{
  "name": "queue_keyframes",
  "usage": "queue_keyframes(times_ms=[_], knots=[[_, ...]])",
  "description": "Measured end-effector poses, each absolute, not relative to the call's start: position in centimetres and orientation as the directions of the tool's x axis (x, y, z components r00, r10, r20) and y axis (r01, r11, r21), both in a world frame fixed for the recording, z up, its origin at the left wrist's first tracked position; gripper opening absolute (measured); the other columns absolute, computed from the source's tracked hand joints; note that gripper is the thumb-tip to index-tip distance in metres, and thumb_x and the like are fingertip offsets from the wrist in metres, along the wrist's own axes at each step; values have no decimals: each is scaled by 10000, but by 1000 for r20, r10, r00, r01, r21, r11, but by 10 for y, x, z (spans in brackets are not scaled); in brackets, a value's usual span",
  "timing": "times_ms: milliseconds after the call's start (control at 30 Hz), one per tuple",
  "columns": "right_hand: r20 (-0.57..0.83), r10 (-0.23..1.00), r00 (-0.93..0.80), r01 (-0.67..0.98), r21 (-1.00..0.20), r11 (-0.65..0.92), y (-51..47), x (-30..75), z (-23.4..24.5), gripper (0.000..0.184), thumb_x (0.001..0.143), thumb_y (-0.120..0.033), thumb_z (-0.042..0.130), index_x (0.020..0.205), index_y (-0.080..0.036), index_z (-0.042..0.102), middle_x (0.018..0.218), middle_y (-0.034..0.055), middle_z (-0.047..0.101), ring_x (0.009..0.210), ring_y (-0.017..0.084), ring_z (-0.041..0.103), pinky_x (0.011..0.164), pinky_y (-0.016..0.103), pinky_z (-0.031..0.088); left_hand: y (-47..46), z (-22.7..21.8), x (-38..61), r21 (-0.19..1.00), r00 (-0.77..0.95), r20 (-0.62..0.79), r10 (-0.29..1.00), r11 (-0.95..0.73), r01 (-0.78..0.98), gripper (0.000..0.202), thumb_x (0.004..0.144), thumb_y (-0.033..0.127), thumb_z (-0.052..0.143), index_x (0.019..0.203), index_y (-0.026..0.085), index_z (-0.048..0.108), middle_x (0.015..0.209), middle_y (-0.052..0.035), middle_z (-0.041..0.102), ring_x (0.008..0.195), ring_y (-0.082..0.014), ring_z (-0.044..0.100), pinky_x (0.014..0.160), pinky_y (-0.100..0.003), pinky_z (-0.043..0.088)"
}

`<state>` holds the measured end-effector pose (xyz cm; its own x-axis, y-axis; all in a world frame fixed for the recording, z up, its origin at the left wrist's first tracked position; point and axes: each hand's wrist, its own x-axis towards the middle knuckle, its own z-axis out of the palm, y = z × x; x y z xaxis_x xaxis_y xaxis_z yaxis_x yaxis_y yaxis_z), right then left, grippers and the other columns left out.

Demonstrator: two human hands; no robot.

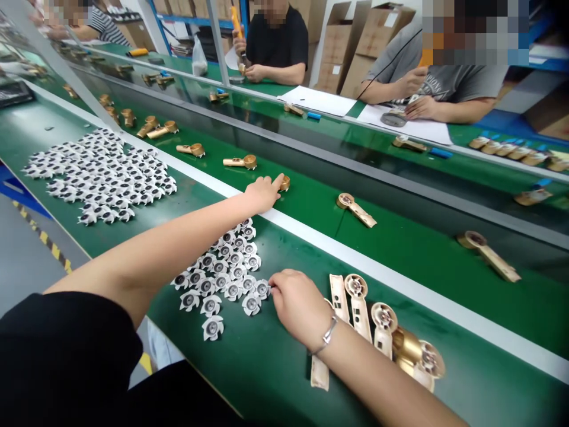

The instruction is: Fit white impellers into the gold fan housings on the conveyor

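Mostly hidden: gold part [285,182] under left hand [262,193]; grip unclear.

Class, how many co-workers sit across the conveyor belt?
3: one in a striped top far left, one in a black shirt centre, one in a grey shirt right. More may be out of frame.

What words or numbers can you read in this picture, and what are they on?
No text can be read.
Grey T-shirt worn opposite: pale print, too blurred to read.
Brown cardboard boxes: white labels, too small to read.
White paper sheets: no writing shows.
Small white plastic fan wheels and gold plastic fan shells: no lettering shows.
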<state>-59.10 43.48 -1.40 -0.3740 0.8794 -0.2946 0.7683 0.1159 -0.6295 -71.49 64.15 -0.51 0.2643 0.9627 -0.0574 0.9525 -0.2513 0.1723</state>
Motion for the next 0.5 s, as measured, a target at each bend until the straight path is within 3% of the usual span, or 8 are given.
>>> queue_keyframes(times_ms=[100,167,267,367,500], knots=[[-313,882,-351,822,-554,131,439,-599,-14,140,931,-126,534,893,-150,667,936,58,677,952,212,625,878,403,470,637,-8,-694,214,276,40,960,-278,937,765,978,358,515,1585,100,128,1567,-267,270,1443,-454,252,1135,-646,252],[-317,888,-333,837,-533,124,440,-598,-7,143,914,-108,524,884,-155,655,918,79,680,900,224,632,808,377,463,633,-10,-670,271,363,68,929,-367,890,819,961,407,542,1595,136,100,1602,-229,220,1461,-433,215,1170,-597,231],[-311,907,-284,839,-538,79,437,-586,13,145,875,-94,507,818,-176,612,815,87,678,764,227,632,678,335,417,640,-18,-630,381,483,20,875,-453,806,758,906,419,650,1543,218,294,1586,-152,302,1417,-374,338,1139,-563,341],[-299,924,-237,819,-573,25,429,-560,37,143,872,-139,508,753,-208,544,674,18,637,633,174,596,593,286,391,658,-28,-606,500,526,-42,850,-438,747,543,929,367,642,1418,196,481,1508,-137,428,1337,-343,463,1079,-596,414],[-235,963,-135,681,-728,-82,418,-515,56,141,920,-264,496,802,-226,564,626,-28,599,559,132,562,532,241,415,672,-28,-611,676,593,-38,804,-416,608,369,942,335,635,1266,162,599,1349,-119,576,1212,-286,574,1018,-532,490]])
